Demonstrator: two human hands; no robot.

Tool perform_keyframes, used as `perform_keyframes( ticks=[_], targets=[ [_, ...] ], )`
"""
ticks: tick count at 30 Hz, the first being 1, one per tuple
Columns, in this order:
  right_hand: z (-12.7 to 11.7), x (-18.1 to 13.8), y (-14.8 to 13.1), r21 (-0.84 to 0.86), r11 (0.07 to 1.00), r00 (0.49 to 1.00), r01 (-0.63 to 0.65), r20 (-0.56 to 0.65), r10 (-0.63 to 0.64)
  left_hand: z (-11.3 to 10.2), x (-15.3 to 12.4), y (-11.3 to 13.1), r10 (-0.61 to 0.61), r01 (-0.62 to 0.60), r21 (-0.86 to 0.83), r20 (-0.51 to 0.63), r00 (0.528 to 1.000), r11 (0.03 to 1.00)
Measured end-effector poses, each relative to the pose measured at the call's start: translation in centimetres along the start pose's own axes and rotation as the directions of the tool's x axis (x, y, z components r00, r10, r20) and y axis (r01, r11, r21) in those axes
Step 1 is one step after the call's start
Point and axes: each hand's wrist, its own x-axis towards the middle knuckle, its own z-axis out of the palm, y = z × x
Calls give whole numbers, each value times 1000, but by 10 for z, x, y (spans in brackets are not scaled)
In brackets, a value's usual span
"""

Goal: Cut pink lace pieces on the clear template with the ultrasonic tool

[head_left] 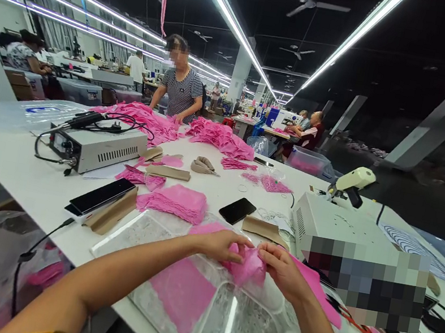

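Note:
Between my two hands a thin pink fabric piece [250,270] hangs bunched up over a clear plastic sheet. My left hand [228,246] pinches its upper left part, with the fingers curled. On the other side my right hand [277,263] pinches the top edge, thumb and forefinger together. Under and left of them, a flat pink fabric piece [182,294] lies on the clear sheet [234,329]. A stack of pink fabric pieces [175,202] sits just beyond my left forearm.
A grey box-shaped device [111,150] with cables stands left; a larger device [337,221] stands right. Phones [237,210], cardboard strips [265,230] and wrapped-handle scissors [204,165] lie on the white table [219,186]. Across it a person [181,90] in stripes handles pink fabric heaps [223,137].

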Motion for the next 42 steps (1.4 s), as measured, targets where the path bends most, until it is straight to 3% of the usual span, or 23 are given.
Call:
perform_keyframes(
  ticks=[6, 11, 14, 17, 21, 23, 25, 28, 30, 33, 36, 38, 42],
  targets=[
    [-9, -12, 3, -15, 1000, 998, 24, -56, -25, -5, -7, 10, -88, 90, -193, 19, 996, 977],
    [3, -13, 6, 25, 999, 997, 30, -73, -28, -17, -23, 42, -101, 101, -261, 13, 995, 960],
    [4, -18, 4, 40, 999, 994, 30, -104, -26, -1, -18, 64, -99, 96, -274, 5, 995, 957],
    [-12, -36, 8, 24, 1000, 978, 10, -211, -4, 39, -1, 79, -89, 102, -277, 56, 994, 955],
    [-43, -75, 25, -18, 998, 878, -55, -477, 40, 99, 33, 88, -27, 76, -240, 201, 979, 968],
    [-54, -99, 36, -42, 995, 804, -93, -592, 51, 115, 44, 88, 23, 34, -217, 256, 966, 976],
    [-59, -120, 46, -76, 990, 731, -122, -681, 38, 116, 48, 84, 67, -20, -171, 276, 959, 985],
    [-58, -146, 55, -133, 975, 650, -177, -759, 15, 101, 39, 71, 124, -116, -47, 259, 958, 992],
    [-54, -159, 59, -165, 963, 637, -214, -771, 10, 89, 27, 62, 176, -193, 32, 278, 944, 981],
    [-48, -177, 67, -399, 878, 702, -263, -704, -109, 85, 6, 49, 272, -343, 161, 349, 897, 925],
    [-45, -191, 81, -675, 682, 755, -282, -595, -277, 93, -10, 42, 385, -541, 434, 398, 833, 721],
    [-46, -199, 93, -744, 620, 753, -250, -552, -358, 98, -16, 40, 391, -550, 571, 388, 835, 609],
    [-47, -209, 107, -794, 586, 728, -162, -497, -472, 102, -20, 46, 398, -538, 670, 370, 839, 511]
  ],
)
